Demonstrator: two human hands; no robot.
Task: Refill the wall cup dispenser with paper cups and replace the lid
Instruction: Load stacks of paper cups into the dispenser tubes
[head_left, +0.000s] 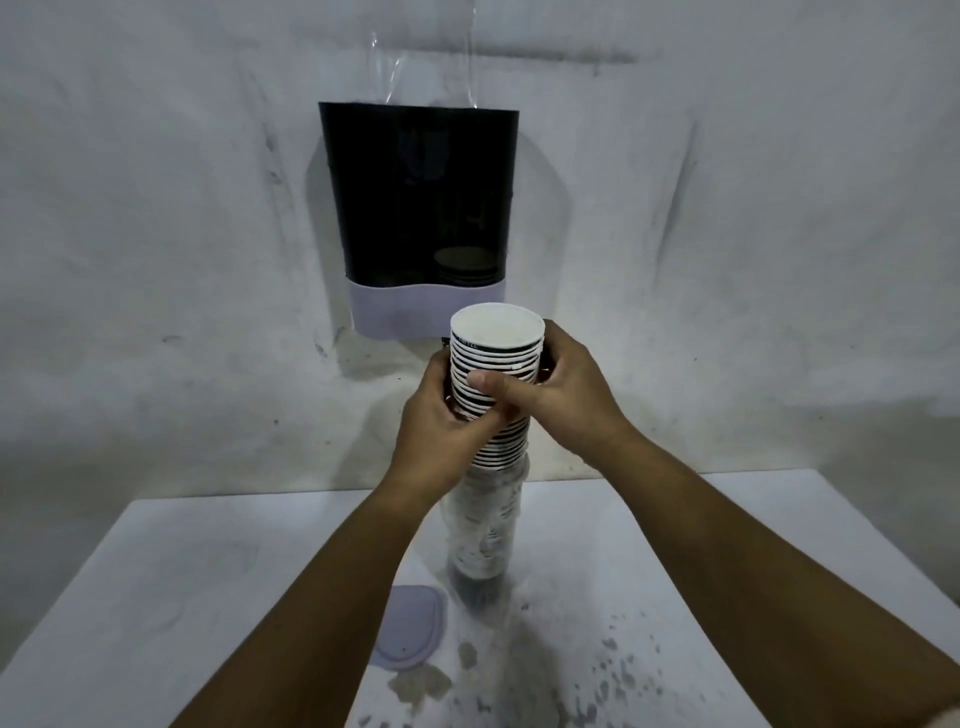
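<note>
One tall stack of paper cups (493, 384), inverted, striped black-and-white, lower half sheathed in clear plastic; grasped between left hand (441, 421) and right hand (558, 387), below one dark, translucent wall dispenser (418, 208). One flat lilac lid (413, 631) on white speckled surface (156, 597).

Lettering on the top paper cup (497, 332) looks unreadable.
</note>
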